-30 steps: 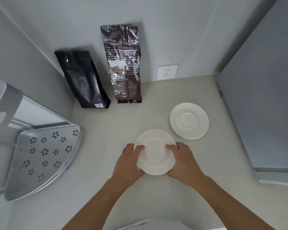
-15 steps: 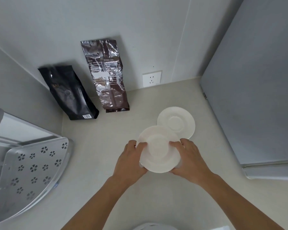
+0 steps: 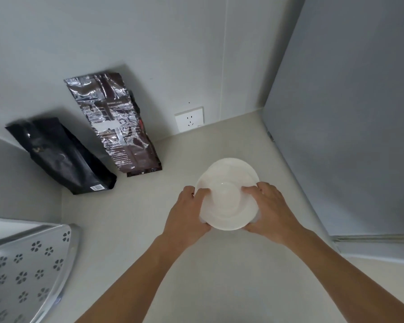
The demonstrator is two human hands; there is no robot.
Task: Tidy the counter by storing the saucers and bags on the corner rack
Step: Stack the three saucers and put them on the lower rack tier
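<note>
Saucers (image 3: 228,201): two, overlapping; bags (image 3: 112,122): two.

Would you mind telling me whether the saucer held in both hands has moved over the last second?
Yes. The held saucer now overlaps the second saucer resting on the counter; earlier it was apart.

This looks like a home kitchen corner. A pale counter (image 3: 131,241) meets plain white walls with a wall socket (image 3: 189,119) just above its back edge. Two coffee bags (image 3: 63,157) lean against the wall, white saucers (image 3: 226,194) are out, and a perforated metal corner rack (image 3: 26,271) sits at the left edge.
</note>
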